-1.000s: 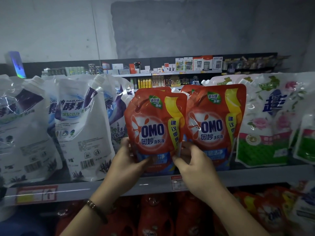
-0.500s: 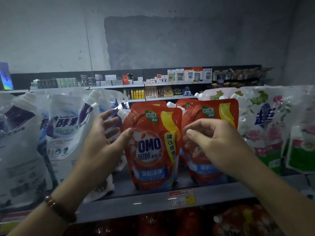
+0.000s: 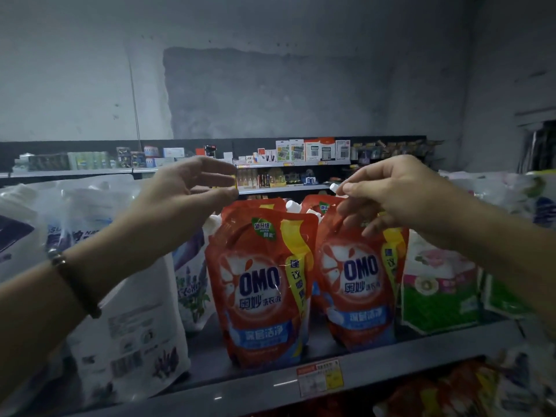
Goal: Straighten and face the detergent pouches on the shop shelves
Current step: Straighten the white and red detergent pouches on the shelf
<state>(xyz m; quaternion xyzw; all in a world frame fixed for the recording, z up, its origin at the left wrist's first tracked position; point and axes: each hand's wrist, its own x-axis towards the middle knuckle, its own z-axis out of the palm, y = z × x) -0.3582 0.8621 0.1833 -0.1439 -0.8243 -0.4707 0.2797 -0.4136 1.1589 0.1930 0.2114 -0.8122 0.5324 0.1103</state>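
The left hand and right hand are raised at the tops of the red detergent pouches.

The left hand is loosely spread, thumb and fingers apart and holding nothing, above the upper left corner of the front OMO pouch. That pouch stands upright on the shelf, label facing out. The right hand, up and to the right of that pouch, curls its fingers over the top of the second OMO pouch, which stands just right of it, also label-out. A white cap sits at the fingertips, but whether the hand pinches it cannot be told. A white pouch leans to the left of the front OMO pouch. Further to its right, past the second one, is a floral green pouch. Below it hangs a price tag. A bracelet circles the left wrist.
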